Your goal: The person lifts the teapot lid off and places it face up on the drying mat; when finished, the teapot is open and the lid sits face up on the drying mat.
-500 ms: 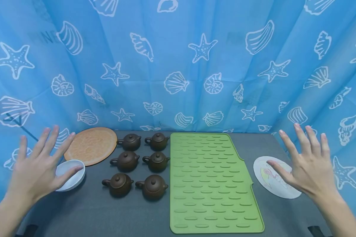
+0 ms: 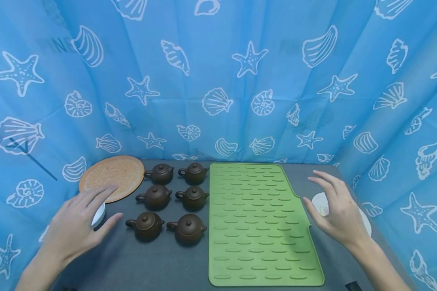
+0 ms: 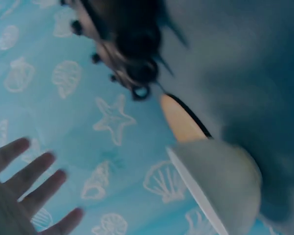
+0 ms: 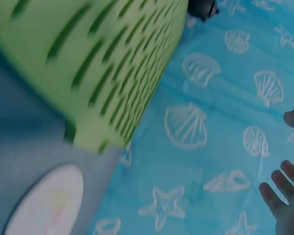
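Observation:
My left hand (image 2: pixel 74 226) hovers at the left with fingers spread loosely and nothing in its grasp. Beneath it, mostly hidden, is a white bowl (image 2: pixel 100 215); the left wrist view shows the bowl (image 3: pixel 220 181) from the side. Several dark brown clay teapots (image 2: pixel 189 229) stand in two columns to the right of this hand, handles to the left. My right hand (image 2: pixel 340 216), also holding nothing, floats over a white disc (image 2: pixel 365 223) with a coloured drawing, covering part of it. Its extended fingers point toward the green ridged mat (image 2: pixel 258 226).
A round orange-brown board (image 2: pixel 118 171) lies at the back left of the grey table (image 2: pixel 160 266). Behind and along the sides hangs a blue curtain (image 2: pixel 233 129) printed with white shells and starfish. The mat's right edge has notches.
Both hands have moved inward and lowered, turning from spread palms with raised fingers to more relaxed poses. The teapots, mat, board and disc stay put.

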Tool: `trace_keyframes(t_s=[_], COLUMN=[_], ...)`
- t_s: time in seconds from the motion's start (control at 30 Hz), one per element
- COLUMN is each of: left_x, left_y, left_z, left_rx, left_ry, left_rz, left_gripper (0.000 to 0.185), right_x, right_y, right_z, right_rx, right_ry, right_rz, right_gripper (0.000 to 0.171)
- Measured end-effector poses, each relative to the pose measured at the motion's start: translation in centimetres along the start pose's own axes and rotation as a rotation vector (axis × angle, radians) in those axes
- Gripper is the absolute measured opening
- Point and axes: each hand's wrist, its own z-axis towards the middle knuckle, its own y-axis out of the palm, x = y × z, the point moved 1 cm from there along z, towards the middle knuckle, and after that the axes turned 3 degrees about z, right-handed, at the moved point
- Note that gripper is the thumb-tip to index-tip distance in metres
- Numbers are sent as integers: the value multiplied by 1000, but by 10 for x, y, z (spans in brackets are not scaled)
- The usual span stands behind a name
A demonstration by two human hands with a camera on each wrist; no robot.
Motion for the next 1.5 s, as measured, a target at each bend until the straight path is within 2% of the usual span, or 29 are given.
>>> trace_keyframes(t_s=[0.13, 0.27, 0.5, 0.73, 0.87, 1.07, 1.27, 1.5], left_x=[21, 40, 64, 83, 93, 103, 111, 116], left_y=[3, 9, 26, 42, 53, 67, 81, 91], left_z=[-2, -3, -3, 1, 2, 6, 10, 11], left_rx=[-64, -154, -340, -452, -488, -496, -521, -540], left_ry=[-65, -132, -283, -418, -511, -654, -690, -733], left_rz=[-107, -189, -402, -598, -703, -824, -853, -843], left_gripper=[49, 37, 30, 28, 28, 28, 27, 25], right_x=[-12, -25, -54, -82, -100, -120, -133, -142], right_y=[19, 36, 65, 95, 114, 143, 169, 194], right_z=[-2, -2, 6, 14, 20, 29, 35, 35], right_rx=[-4, -38, -127, -322, -432, -579, -677, -755], right_ry=[55, 127, 218, 370, 447, 551, 626, 626], right_rz=[135, 234, 421, 655, 742, 839, 905, 929], right_gripper=[57, 35, 44, 27, 23, 23, 28, 28])
